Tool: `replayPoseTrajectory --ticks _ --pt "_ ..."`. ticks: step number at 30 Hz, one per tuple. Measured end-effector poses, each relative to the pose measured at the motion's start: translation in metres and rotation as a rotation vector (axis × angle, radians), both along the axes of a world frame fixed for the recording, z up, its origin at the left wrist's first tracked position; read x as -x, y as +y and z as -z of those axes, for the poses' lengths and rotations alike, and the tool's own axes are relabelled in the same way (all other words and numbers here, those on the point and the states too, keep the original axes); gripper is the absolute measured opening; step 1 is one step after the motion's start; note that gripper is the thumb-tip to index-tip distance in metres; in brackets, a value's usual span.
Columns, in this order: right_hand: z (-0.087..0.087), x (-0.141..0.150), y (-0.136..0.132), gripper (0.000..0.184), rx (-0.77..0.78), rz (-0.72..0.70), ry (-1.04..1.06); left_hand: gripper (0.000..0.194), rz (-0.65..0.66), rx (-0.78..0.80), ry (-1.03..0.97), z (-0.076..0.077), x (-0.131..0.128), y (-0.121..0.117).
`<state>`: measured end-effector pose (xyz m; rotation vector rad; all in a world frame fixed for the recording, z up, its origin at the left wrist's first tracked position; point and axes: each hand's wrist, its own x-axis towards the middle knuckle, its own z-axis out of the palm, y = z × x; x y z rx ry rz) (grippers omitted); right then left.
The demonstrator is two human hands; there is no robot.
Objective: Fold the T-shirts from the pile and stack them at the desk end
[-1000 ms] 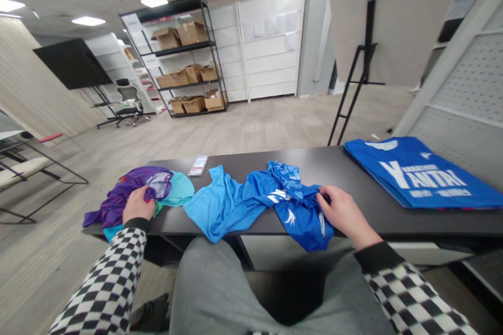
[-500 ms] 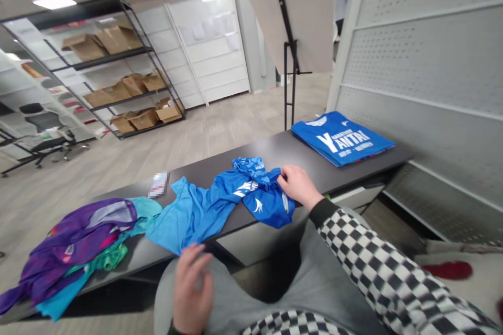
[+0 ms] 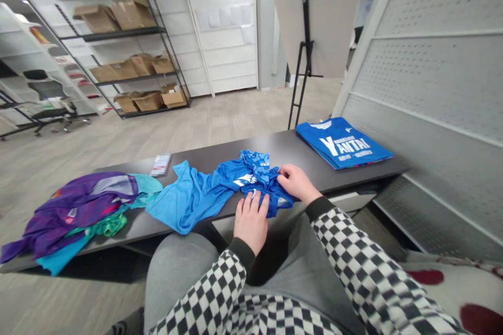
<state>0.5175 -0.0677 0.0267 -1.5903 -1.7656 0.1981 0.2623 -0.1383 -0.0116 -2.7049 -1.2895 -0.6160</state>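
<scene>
A crumpled blue T-shirt (image 3: 196, 201) with white print lies stretched along the dark bench, paler blue toward its left end. My right hand (image 3: 297, 183) pinches the shirt's bunched right end between thumb and fingers. Flat on the near part of that same end rests my left hand (image 3: 252, 222), its fingers extended and slightly apart, covering part of a white logo. Folded blue T-shirts (image 3: 346, 144) with "Yantai" lettering on top are stacked at the bench's right end.
Purple and teal shirts (image 3: 84, 209) lie heaped at the left end of the bench (image 3: 275, 141), a small blurred packet (image 3: 160, 165) behind them. Beyond the bench stand a board on an easel (image 3: 306, 52) and a shelf with cardboard boxes (image 3: 135, 65). A perforated metal panel (image 3: 428, 73) rises at right.
My left hand has moved from above my lap, up and right, onto the blue T-shirt. The right hand keeps its pinch in about the same place. The camera view has shifted slightly.
</scene>
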Motion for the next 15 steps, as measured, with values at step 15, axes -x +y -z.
replayPoseTrajectory --ticks 15 --pt "0.002 -0.001 0.007 0.022 0.002 0.098 -0.159 0.039 -0.091 0.017 -0.144 -0.012 0.063 0.021"
